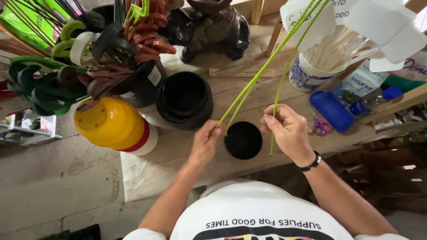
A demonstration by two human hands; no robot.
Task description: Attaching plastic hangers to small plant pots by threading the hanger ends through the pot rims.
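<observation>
My left hand [205, 141] is pinched tight on the lower ends of two thin lime-green plant stakes [262, 69], fingers clenched around them just left of the small black pot [243, 140]. Those two stakes run up and away to the right, crossing the wooden surface [231, 91] and rising towards the top edge of view. My right hand [288, 131] has its own grip on a third green stake [279, 95], thumb and fingers closed on it partway along, so the short tail hangs below my hand, past the edge of the pot. A black band sits on my right wrist [311, 163].

The small black pot sits on the surface right between my two hands, open side up, dark inside. Behind it, a larger black pot stack [184, 98] stands near the middle of the surface. To the left, a yellow pot [110, 122] lies tipped on its side with a red and white rim. Further left, a cluster of green, brown and black plastic hangers [89, 58] fills several pots. To the right, a white tub of pale sticks [320, 64], a blue case [331, 111], and a pair of purple-handled scissors [321, 126] just beside my right hand.
</observation>
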